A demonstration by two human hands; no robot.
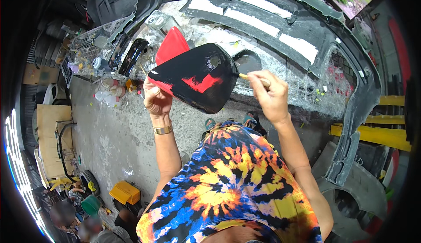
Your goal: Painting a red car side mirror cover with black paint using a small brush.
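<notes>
My left hand (157, 99) is closed on the left edge of a curved, shell-like part (204, 96) that looks like a car side mirror cover. Wet-looking black coats most of it, with red patches showing in the middle and along the lower left edge. In my right hand (272, 95) a small paintbrush (243, 76) is pinched by its light handle, its dark tip against the part's right edge. A red pointed piece (173, 46) shows behind the part; whether they are joined I cannot tell. Near my left fingers a thin stick end pokes up.
A paint-spattered worktable (302, 83) stands ahead, bearing a large dark bumper-like moulding (258, 21) and a clear container (161, 21). Bottles (107, 96) stand on the floor at left. A yellow container (125, 193), a green bucket (90, 205) and people are at lower left.
</notes>
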